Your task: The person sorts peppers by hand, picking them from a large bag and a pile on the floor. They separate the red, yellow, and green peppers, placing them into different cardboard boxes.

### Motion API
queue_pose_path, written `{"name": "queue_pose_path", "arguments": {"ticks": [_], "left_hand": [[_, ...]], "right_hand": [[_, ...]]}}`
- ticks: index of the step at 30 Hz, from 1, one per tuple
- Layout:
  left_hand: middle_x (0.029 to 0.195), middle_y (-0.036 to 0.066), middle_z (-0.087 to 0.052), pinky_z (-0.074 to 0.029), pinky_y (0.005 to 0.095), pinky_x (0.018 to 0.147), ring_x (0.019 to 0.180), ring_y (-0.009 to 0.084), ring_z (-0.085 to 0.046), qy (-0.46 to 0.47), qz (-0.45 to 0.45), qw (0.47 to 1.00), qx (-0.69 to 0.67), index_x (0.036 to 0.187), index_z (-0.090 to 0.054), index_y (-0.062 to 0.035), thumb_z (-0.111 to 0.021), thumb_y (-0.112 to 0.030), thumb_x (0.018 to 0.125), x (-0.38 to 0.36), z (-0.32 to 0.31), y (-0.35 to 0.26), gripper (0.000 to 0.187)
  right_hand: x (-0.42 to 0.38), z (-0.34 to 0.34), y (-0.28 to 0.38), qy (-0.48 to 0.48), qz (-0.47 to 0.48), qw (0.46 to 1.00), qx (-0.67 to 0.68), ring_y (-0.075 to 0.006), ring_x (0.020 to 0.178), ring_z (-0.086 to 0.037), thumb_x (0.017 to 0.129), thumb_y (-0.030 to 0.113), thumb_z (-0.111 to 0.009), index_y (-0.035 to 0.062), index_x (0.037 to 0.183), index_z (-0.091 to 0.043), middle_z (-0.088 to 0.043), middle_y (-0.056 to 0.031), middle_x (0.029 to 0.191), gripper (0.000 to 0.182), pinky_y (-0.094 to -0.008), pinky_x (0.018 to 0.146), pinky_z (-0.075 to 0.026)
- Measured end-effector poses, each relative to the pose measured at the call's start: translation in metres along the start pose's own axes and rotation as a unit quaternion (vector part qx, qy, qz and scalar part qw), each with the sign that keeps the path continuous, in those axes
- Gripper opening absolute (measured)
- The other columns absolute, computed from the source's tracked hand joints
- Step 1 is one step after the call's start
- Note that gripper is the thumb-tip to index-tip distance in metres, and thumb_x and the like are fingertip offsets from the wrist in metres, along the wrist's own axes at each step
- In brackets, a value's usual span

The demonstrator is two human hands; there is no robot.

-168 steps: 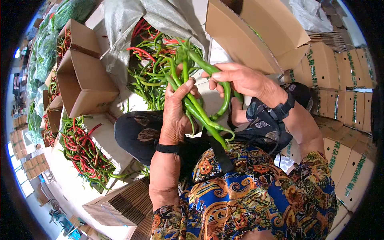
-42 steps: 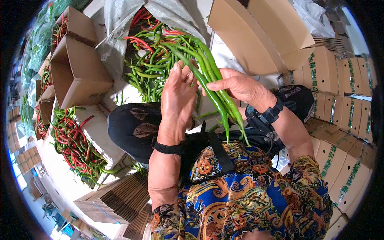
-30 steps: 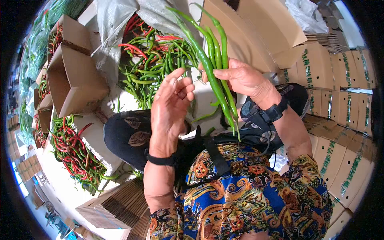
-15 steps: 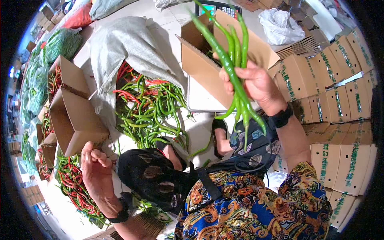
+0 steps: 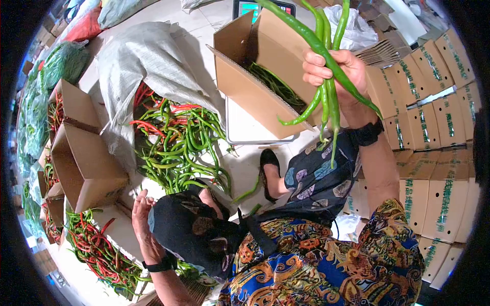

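My right hand [image 5: 343,76] is closed around a small bunch of long green chili peppers [image 5: 334,64], raised over the right side of an open cardboard box [image 5: 250,89]. Green chilies [image 5: 278,84] lie along the bottom of that box, which stands on a white weighing scale [image 5: 245,122]. My left hand [image 5: 143,211] is by my knee, fingers loosely bent and apart, with nothing in it. Between the two hands, a heap of green and red chilies [image 5: 189,143] spills from a white woven sack [image 5: 148,56].
Printed cardboard boxes [image 5: 441,204] are stacked at the right. Open boxes [image 5: 92,168] stand at the left beside more red and green chilies [image 5: 99,250]. The scale's display [image 5: 250,7] is behind the box; a white plastic bag [image 5: 352,28] lies beyond it.
My right hand has moved up and to the right with the chilies, which are tilted differently. My left hand has moved right and slightly down, closer to my knee.
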State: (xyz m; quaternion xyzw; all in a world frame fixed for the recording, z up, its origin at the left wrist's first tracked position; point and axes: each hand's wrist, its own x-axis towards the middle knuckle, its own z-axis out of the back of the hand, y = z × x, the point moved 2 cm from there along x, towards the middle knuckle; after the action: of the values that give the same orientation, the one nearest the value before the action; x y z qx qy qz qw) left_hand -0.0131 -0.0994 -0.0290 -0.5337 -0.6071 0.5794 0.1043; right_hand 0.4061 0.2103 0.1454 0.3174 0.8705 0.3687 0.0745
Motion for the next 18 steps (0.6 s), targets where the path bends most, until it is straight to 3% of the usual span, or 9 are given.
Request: {"name": "queue_pose_path", "arguments": {"ticks": [2, 4, 5, 7, 10, 13, 15, 16, 18], "left_hand": [[0.095, 0.004, -0.062, -0.044, 0.0235, 0.078, 0.087, 0.0131, -0.056, 0.005, 0.006, 1.0, 0.014, 0.122, -0.053, 0.0009, -0.059, -0.02, 0.092, -0.015, -0.037, -0.011, 0.037], [0.1, 0.006, -0.064, -0.045, 0.0252, 0.08, 0.088, 0.0133, -0.058, 0.018, -0.006, 0.995, 0.094, 0.121, -0.055, 0.0016, -0.059, -0.017, 0.09, -0.022, -0.087, -0.038, 0.036], [0.103, 0.008, -0.065, -0.046, 0.0261, 0.081, 0.089, 0.0133, -0.059, 0.022, -0.011, 0.991, 0.135, 0.12, -0.056, 0.002, -0.06, -0.016, 0.09, -0.023, -0.107, -0.051, 0.035], [0.109, 0.008, -0.064, -0.045, 0.0275, 0.088, 0.097, 0.0137, -0.059, 0.149, -0.032, 0.976, 0.158, 0.123, -0.055, 0.0012, -0.061, -0.012, 0.087, -0.025, -0.133, -0.071, 0.039], [0.109, 0.007, -0.064, -0.042, 0.0288, 0.095, 0.103, 0.014, -0.057, 0.234, -0.053, 0.954, 0.179, 0.126, -0.054, 0.0003, -0.064, -0.008, 0.084, -0.048, -0.176, -0.104, 0.044], [0.107, 0.004, -0.062, -0.044, 0.0255, 0.09, 0.098, 0.0112, -0.056, 0.272, -0.019, 0.954, 0.124, 0.13, -0.051, -0.0006, -0.067, -0.006, 0.085, -0.063, -0.212, -0.113, 0.048], [0.104, 0.001, -0.06, -0.045, 0.0224, 0.084, 0.092, 0.0084, -0.054, 0.33, -0.015, 0.934, 0.132, 0.13, -0.05, -0.001, -0.066, -0.007, 0.087, -0.062, -0.222, -0.104, 0.046], [0.095, -0.001, -0.06, -0.045, 0.0205, 0.076, 0.084, 0.0062, -0.054, 0.339, -0.034, 0.925, 0.169, 0.119, -0.057, -0.0002, -0.066, -0.008, 0.088, -0.06, -0.225, -0.099, 0.033], [0.089, -0.002, -0.061, -0.044, 0.02, 0.072, 0.079, 0.0053, -0.054, 0.343, -0.024, 0.92, 0.187, 0.109, -0.061, 0.0004, -0.066, -0.01, 0.088, -0.06, -0.223, -0.093, 0.023]], "right_hand": [[0.004, -0.011, -0.002, 0.041, -0.002, 0.999, 0.018, -0.0116, 0.07, -0.045, 0.09, 0.017, -0.043, 0.0008, 0.127, -0.044, -0.045, -0.0039, 0.085, 0.041, -0.0287, 0.07, -0.039], [0.01, -0.034, -0.011, 0.027, 0.013, 0.999, 0.022, -0.009, 0.065, -0.046, 0.092, 0.016, -0.041, -0.0014, 0.102, -0.046, -0.044, -0.0029, 0.081, 0.021, -0.0262, 0.065, -0.041], [0.016, -0.041, -0.016, 0.032, 0.015, 0.999, 0.031, -0.0089, 0.064, -0.046, 0.092, 0.015, -0.041, -0.0014, 0.096, -0.046, -0.044, -0.003, 0.081, 0.018, -0.0259, 0.065, -0.041], [0.026, -0.055, -0.027, 0.043, 0.019, 0.998, 0.05, -0.0087, 0.063, -0.047, 0.093, 0.014, -0.041, -0.0014, 0.085, -0.046, -0.044, -0.0033, 0.08, 0.018, -0.0253, 0.063, -0.042], [0.04, -0.062, -0.043, 0.074, 0.015, 0.994, 0.085, -0.0094, 0.064, -0.047, 0.092, 0.012, -0.044, -0.0034, 0.088, -0.047, -0.044, -0.004, 0.082, 0.016, -0.0255, 0.064, -0.042], [0.05, -0.081, -0.055, 0.081, 0.033, 0.99, 0.114, -0.0092, 0.064, -0.047, 0.091, 0.013, -0.046, -0.0038, 0.087, -0.047, -0.044, -0.004, 0.082, 0.018, -0.0252, 0.064, -0.042], [0.057, -0.085, -0.063, 0.113, 0.039, 0.985, 0.127, -0.0086, 0.064, -0.046, 0.09, 0.014, -0.049, -0.0077, 0.111, -0.044, -0.044, -0.0035, 0.082, 0.031, -0.0256, 0.063, -0.042], [0.058, -0.088, -0.065, 0.12, 0.037, 0.984, 0.124, -0.0084, 0.064, -0.046, 0.09, 0.014, -0.049, -0.0079, 0.12, -0.041, -0.045, -0.0033, 0.083, 0.038, -0.0256, 0.063, -0.042], [0.058, -0.092, -0.068, 0.111, 0.028, 0.988, 0.106, -0.0076, 0.064, -0.046, 0.089, 0.015, -0.05, -0.004, 0.143, -0.023, -0.045, -0.0021, 0.084, 0.063, -0.0248, 0.064, -0.042]]}}
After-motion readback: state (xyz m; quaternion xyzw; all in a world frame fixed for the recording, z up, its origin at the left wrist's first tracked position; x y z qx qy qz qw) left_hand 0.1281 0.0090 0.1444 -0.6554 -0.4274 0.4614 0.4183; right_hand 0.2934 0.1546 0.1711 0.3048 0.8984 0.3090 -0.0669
